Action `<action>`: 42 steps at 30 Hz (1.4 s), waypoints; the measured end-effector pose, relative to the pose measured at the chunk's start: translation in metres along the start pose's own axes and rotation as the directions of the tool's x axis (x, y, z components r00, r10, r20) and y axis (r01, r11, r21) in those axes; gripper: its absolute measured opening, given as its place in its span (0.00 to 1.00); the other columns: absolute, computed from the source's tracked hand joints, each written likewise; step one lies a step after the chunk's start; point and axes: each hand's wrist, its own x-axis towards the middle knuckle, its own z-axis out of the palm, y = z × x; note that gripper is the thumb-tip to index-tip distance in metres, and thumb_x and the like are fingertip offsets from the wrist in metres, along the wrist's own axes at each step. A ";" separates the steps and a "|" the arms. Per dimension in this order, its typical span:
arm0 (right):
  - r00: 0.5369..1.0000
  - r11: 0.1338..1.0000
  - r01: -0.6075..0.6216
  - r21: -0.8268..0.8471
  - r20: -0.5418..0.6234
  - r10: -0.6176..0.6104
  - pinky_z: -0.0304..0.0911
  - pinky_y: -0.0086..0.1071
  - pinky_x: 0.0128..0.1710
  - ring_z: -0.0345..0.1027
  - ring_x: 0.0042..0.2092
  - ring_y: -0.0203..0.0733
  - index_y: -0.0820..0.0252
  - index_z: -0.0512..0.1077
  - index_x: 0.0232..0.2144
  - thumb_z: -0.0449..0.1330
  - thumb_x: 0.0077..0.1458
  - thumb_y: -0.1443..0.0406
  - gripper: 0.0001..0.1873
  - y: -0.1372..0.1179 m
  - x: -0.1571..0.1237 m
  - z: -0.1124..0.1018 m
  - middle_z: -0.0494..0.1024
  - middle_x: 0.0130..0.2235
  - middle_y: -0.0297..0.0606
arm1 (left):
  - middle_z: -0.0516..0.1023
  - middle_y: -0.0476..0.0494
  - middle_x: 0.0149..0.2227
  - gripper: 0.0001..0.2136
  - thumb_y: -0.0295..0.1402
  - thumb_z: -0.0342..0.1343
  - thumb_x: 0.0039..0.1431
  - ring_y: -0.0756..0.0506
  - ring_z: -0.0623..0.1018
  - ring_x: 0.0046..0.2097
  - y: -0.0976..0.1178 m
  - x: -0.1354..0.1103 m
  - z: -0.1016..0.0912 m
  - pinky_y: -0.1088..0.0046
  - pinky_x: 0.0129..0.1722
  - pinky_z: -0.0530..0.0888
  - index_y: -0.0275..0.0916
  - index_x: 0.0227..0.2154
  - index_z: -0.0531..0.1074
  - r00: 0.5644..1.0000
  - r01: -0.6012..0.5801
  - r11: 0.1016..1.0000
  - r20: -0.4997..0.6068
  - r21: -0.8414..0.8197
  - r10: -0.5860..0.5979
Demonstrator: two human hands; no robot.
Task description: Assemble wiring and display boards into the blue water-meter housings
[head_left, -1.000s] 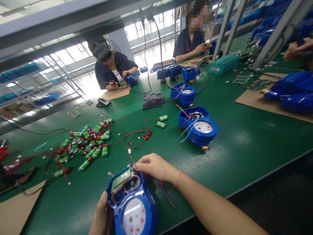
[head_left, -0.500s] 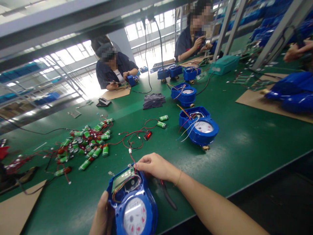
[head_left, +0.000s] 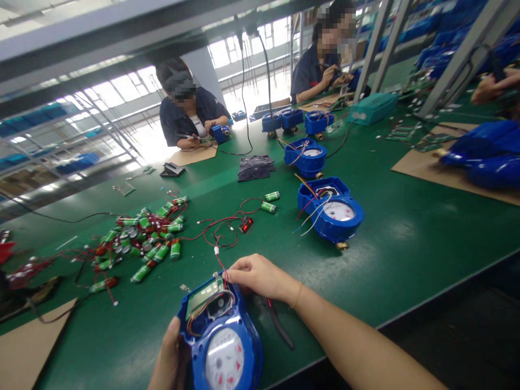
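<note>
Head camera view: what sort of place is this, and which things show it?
Probably a factory assembly workshop: the left hand holds an open blue meter-like unit, similar units stand along a green workbench, and a co-worker opposite handles another.

Daylight pours through a bank of windows beyond a green-topped workbench, leaving a soft sheen across its surface. A grey metal beam spans the workshop above the bench, while metal posts stand at its right side. Past the bench's far edge, a pale column rises over a glare-whitened floor; beyond its left end, shelving holds blue bins and cardboard boxes.
</note>
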 end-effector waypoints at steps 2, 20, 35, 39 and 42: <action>1.000 1.000 0.000 0.004 -0.004 0.000 0.57 0.25 0.26 0.69 0.30 0.37 0.64 0.80 0.33 0.60 0.54 0.49 0.23 0.000 0.000 0.000 0.78 0.28 0.37 | 0.82 0.38 0.42 0.19 0.46 0.63 0.48 0.28 0.71 0.57 0.000 0.000 0.000 0.52 0.60 0.64 0.37 0.37 0.82 1.000 0.026 1.000 0.006 -0.011 -0.026; 1.000 1.000 -0.013 -0.003 0.005 0.013 0.56 0.25 0.26 0.69 0.30 0.38 0.64 0.80 0.34 0.60 0.55 0.48 0.23 -0.001 -0.001 -0.001 0.78 0.28 0.37 | 0.82 0.38 0.42 0.27 0.48 0.62 0.49 0.27 0.73 0.55 -0.001 0.001 -0.005 0.49 0.58 0.67 0.37 0.50 0.76 1.000 0.003 1.000 0.027 0.024 -0.004; 1.000 1.000 -0.011 0.005 0.006 0.011 0.57 0.26 0.25 0.69 0.30 0.38 0.64 0.79 0.34 0.60 0.55 0.49 0.23 -0.002 -0.002 -0.001 0.78 0.28 0.37 | 0.83 0.35 0.41 0.24 0.52 0.62 0.46 0.27 0.72 0.55 -0.003 0.010 -0.017 0.50 0.59 0.66 0.35 0.38 0.81 0.998 0.033 0.998 0.052 0.045 -0.036; 1.000 0.998 0.010 0.056 0.025 -0.011 0.58 0.26 0.26 0.68 0.30 0.38 0.64 0.79 0.34 0.60 0.55 0.49 0.22 0.001 -0.001 0.000 0.77 0.28 0.37 | 0.83 0.34 0.41 0.25 0.52 0.61 0.49 0.27 0.75 0.53 -0.004 0.008 -0.015 0.50 0.57 0.68 0.34 0.40 0.80 0.996 -0.034 0.993 0.080 0.113 0.025; 0.999 0.998 0.011 0.060 0.039 -0.013 0.58 0.26 0.27 0.68 0.30 0.38 0.65 0.78 0.33 0.59 0.56 0.50 0.22 0.002 -0.001 0.000 0.77 0.28 0.37 | 0.83 0.33 0.41 0.25 0.52 0.58 0.52 0.28 0.77 0.51 -0.003 0.004 -0.008 0.51 0.55 0.69 0.33 0.41 0.79 0.992 -0.080 0.989 0.103 0.126 0.067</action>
